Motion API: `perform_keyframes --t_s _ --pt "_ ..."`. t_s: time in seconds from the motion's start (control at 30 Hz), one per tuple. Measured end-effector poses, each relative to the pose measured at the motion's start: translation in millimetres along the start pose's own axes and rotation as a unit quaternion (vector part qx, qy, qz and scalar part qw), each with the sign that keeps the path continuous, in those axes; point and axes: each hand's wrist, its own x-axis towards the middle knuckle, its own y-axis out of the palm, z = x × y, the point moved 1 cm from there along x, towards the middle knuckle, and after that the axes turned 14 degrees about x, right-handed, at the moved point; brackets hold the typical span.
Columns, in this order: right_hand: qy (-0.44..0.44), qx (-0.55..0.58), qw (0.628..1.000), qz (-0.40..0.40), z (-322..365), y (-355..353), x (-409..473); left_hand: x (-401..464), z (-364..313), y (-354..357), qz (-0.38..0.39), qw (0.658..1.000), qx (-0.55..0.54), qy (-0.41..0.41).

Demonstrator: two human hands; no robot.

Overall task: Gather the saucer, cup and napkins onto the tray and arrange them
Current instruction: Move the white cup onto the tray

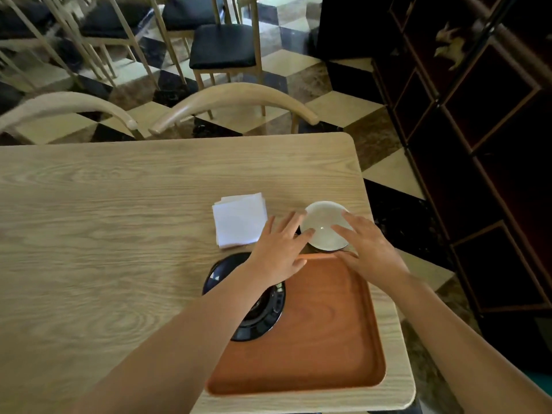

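Observation:
A white-lined cup (321, 225) with a dark outside stands on the table just beyond the far edge of the orange-brown tray (328, 330). My right hand (369, 249) wraps its right side, fingers over the rim and thumb low by the tray edge. My left hand (279, 249) is spread flat, its fingertips touching the cup's left rim. A glossy black saucer (263, 319) lies across the tray's left edge, partly hidden under my left forearm. A stack of white napkins (239, 221) lies on the table left of the cup.
The light wooden table (119, 234) ends close to the tray on the right and near sides. Two curved chair backs (233, 100) stand along its far edge. Dark wooden shelving (478, 144) rises at the right over a checkered floor.

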Motion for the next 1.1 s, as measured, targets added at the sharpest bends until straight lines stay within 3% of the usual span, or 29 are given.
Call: perform_keyframes --t_s 0.33,0.5,0.77,1.1 --pt "-0.072 0.034 0.996 -0.038 -12 1 -3 18 -4 -4 -0.01 0.985 -0.15 -0.084" --pt "-0.123 0.033 0.989 -0.073 -4 -6 -21 0 -8 -15 -0.09 0.974 -0.184 -0.093" --pt "-0.13 0.039 0.988 -0.071 -2 1 -77 -45 -40 -15 -0.083 0.976 -0.186 -0.076" --pt "-0.107 0.037 0.992 -0.054 -15 8 -86 -47 -58 -6 -0.059 0.979 -0.177 -0.079"
